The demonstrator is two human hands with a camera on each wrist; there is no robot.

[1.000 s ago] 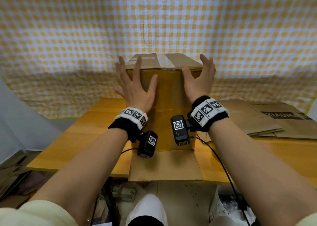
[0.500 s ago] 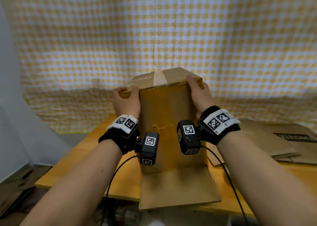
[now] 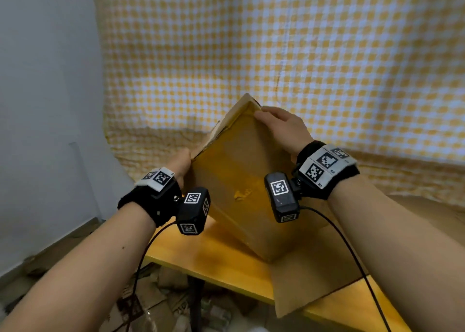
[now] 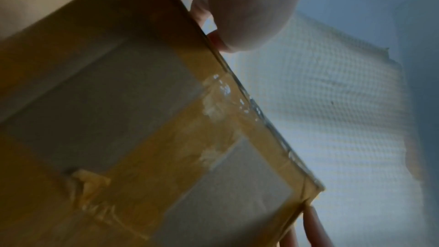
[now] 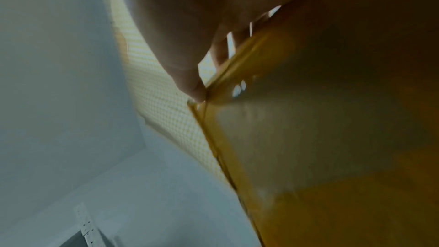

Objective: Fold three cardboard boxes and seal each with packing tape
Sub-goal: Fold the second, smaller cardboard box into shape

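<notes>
A tall brown cardboard box (image 3: 241,188) leans to the left over the wooden table (image 3: 226,263), its sealed end up. My left hand (image 3: 182,163) grips its upper left edge and my right hand (image 3: 281,127) grips the upper right edge near the top corner. Yellowish packing tape (image 4: 190,138) runs across the near face and along the edge; the box face (image 5: 332,138) fills the right wrist view. One loose flap (image 3: 314,281) hangs open at the box's lower end over the table's front edge.
A yellow checked cloth (image 3: 302,67) hangs behind the table. A pale wall (image 3: 45,105) stands at the left. Cardboard scraps (image 3: 156,304) litter the floor under the table. Cables run from both wrist cameras.
Both hands went from open beside the box to gripping its top edges. The box has tipped to the left, and the head view has swung left.
</notes>
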